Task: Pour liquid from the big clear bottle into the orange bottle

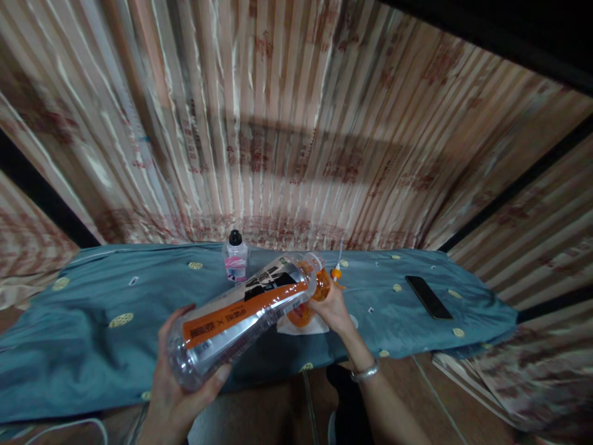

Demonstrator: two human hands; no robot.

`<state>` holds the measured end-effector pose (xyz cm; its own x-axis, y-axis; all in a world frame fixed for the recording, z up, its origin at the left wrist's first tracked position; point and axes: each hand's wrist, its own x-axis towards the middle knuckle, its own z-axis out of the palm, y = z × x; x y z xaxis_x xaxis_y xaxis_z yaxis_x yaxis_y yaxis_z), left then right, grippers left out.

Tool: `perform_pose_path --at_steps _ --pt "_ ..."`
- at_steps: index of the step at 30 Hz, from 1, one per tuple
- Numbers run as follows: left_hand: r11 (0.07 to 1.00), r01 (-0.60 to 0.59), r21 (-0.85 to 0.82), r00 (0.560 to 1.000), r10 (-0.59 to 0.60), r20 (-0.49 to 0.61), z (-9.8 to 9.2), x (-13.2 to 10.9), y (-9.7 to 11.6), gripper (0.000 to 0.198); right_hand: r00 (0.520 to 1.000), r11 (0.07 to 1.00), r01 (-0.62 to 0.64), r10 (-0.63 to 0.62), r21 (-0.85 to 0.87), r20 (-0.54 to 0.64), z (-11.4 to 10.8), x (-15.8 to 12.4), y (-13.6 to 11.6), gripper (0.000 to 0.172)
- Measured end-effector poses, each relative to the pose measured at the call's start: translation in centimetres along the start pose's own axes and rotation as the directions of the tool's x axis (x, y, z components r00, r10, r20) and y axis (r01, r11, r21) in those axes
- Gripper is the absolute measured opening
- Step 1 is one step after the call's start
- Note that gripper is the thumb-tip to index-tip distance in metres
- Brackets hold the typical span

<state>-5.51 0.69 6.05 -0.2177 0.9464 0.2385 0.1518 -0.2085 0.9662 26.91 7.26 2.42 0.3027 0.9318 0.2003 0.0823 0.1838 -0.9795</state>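
Observation:
A large clear bottle [245, 315] with an orange and silver label is tilted, its base low at the left and its neck up at the right. My left hand [185, 377] is wrapped round its base end. Beside the neck, my right hand [331, 306] grips an orange bottle [300, 315], partly hidden behind the large one. White tissue [303, 326] lies under the orange bottle. An orange pump head [336, 272] with a thin tube rests just beyond my right hand. Whether the two bottle mouths touch is too small to tell.
A pink-labelled bottle with a black cap [236, 258] stands at the back of the teal cloth surface [111, 290]. A black phone [428, 297] lies at the right. Striped curtains [278, 123] hang behind, with dark frame bars at both sides.

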Motion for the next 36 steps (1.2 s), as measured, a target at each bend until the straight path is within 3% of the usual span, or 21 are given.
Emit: perform_pose_path --at_steps 12,24,30,36 --pt "0.998 0.036 -0.041 0.999 -0.036 -0.001 0.1 0.0 0.1 0.108 1.0 1.0 0.02 -0.021 -0.022 -0.021 0.1 0.0 0.1 0.064" --pt "1.0 0.01 -0.027 0.999 -0.011 -0.031 0.0 0.2 -0.6 0.088 0.999 1.0 -0.026 0.027 0.011 -0.037 0.4 0.1 -0.1 0.068" --pt "0.997 0.041 -0.068 0.999 -0.042 -0.015 0.1 0.1 -0.6 0.101 0.999 1.0 0.001 -0.001 -0.005 -0.034 0.4 0.2 0.4 0.065" --pt "0.997 0.021 -0.074 1.0 -0.022 -0.01 0.2 0.1 -0.8 0.094 1.0 1.0 0.017 -0.017 -0.021 -0.015 0.1 0.2 0.4 0.066"
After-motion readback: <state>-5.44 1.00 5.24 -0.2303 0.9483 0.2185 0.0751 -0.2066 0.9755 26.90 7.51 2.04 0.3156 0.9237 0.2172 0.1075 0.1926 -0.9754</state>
